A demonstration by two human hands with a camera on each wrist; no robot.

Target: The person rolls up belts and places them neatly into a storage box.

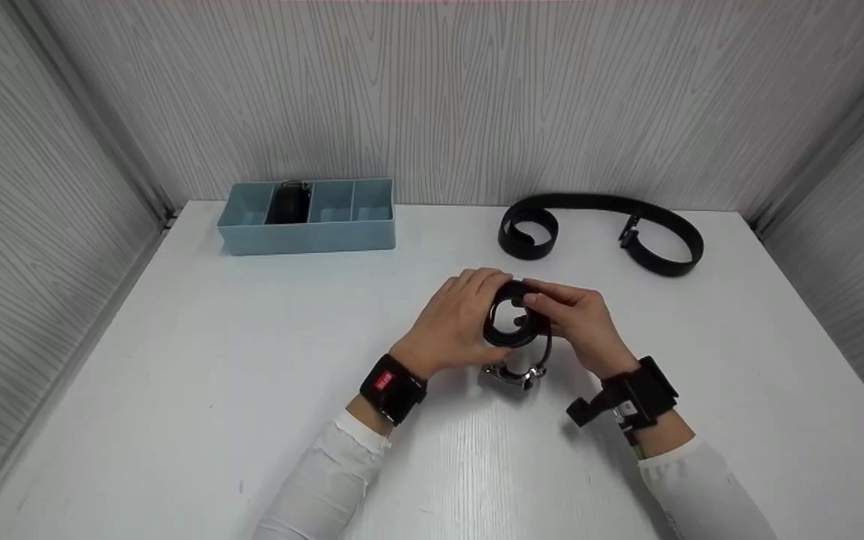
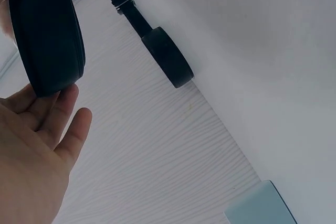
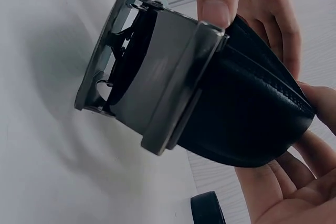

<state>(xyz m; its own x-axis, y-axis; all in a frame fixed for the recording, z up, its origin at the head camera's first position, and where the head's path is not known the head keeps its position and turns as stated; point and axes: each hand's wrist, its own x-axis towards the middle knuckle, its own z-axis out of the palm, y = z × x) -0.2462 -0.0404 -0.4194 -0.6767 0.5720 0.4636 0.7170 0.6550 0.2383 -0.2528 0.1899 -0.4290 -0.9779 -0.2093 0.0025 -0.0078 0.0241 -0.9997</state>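
Observation:
Both hands hold a black belt (image 1: 508, 340) rolled into a coil above the table. My left hand (image 1: 451, 326) grips the coil from its left side, thumb low and fingers over the top. On the other side, my right hand (image 1: 586, 326) pinches the coil's upper right edge between thumb and fingers. A loose end of the belt curves down to a silver buckle (image 1: 523, 375) below the coil. In the right wrist view the metal buckle (image 3: 181, 87) shows large, with the thumb at its edge. Stitching runs along the smooth black strap (image 3: 252, 103).
A blue divided box (image 1: 304, 240) stands at the back left, with a dark rolled item (image 1: 291, 204) in one compartment. Another black belt (image 1: 597, 201), partly coiled at its left end, stands on edge at the back right. Wood-grain walls (image 1: 432, 97) enclose the white table (image 1: 267, 337).

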